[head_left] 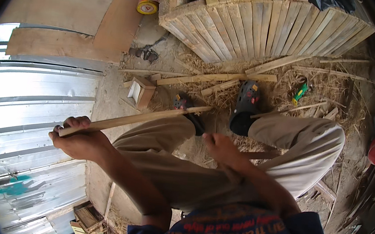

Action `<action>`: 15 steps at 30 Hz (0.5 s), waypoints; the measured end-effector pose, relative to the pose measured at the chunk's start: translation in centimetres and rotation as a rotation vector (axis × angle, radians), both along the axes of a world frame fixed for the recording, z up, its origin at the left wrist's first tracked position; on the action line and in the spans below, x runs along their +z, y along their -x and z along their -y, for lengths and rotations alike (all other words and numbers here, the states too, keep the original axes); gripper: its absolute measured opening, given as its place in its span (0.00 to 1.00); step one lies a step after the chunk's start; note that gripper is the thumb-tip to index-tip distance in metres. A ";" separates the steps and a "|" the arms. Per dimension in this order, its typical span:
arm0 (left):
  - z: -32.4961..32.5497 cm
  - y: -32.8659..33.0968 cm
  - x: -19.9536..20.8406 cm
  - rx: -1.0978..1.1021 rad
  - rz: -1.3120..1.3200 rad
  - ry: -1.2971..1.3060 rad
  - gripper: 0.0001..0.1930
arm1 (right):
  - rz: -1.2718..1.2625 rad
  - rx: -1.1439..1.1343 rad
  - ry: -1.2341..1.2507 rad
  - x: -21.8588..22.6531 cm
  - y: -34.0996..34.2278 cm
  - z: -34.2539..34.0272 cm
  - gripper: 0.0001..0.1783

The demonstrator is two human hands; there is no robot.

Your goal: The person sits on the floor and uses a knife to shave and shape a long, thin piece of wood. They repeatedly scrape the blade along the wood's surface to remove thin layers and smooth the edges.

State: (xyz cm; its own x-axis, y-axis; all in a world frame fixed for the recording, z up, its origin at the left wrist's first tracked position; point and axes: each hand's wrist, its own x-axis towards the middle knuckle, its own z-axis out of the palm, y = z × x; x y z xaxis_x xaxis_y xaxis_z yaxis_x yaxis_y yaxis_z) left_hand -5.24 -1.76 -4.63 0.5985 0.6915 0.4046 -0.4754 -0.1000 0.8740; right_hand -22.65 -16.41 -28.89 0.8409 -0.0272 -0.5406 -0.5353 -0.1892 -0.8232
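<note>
A long, narrow wooden strip slants across my left thigh, its far end over my left shoe. My left hand is closed around its near left end, with the fingers curled over the top. Over my lap, apart from the strip, my right hand is curled shut with the thumb on top. Whatever the right fingers may hold is hidden. Between my legs, behind the right wrist, a dark brown piece of wood shows in part.
A row of upright wooden slats stands ahead. Loose boards and shavings litter the ground, with a small wooden box and a green-and-yellow tool among them. Corrugated metal sheeting lines the left; a red container is at right.
</note>
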 end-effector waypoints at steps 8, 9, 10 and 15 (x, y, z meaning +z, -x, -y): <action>0.8 0.0 -0.9 -0.258 0.075 0.078 0.28 | 0.202 0.028 -0.265 7.4 0.6 -1.7 0.30; 0.6 0.0 -0.9 -0.283 0.077 0.078 0.27 | 0.211 0.063 -0.287 7.0 0.0 -1.2 0.30; 0.5 0.0 -0.8 -0.309 0.060 0.098 0.26 | 0.002 -0.029 -0.239 6.3 -0.7 -0.5 0.30; -1.0 0.3 -0.7 -0.580 0.045 0.140 0.23 | -0.067 0.037 -0.169 3.8 0.2 0.5 0.30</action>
State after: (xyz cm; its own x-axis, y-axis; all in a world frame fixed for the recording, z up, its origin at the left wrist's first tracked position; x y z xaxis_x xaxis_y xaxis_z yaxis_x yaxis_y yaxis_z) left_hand -5.56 -0.75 -5.34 0.8785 0.3059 0.3670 -0.4551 0.3016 0.8378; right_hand -22.81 -16.96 -25.11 0.8016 0.0989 -0.5896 -0.5852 -0.0721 -0.8077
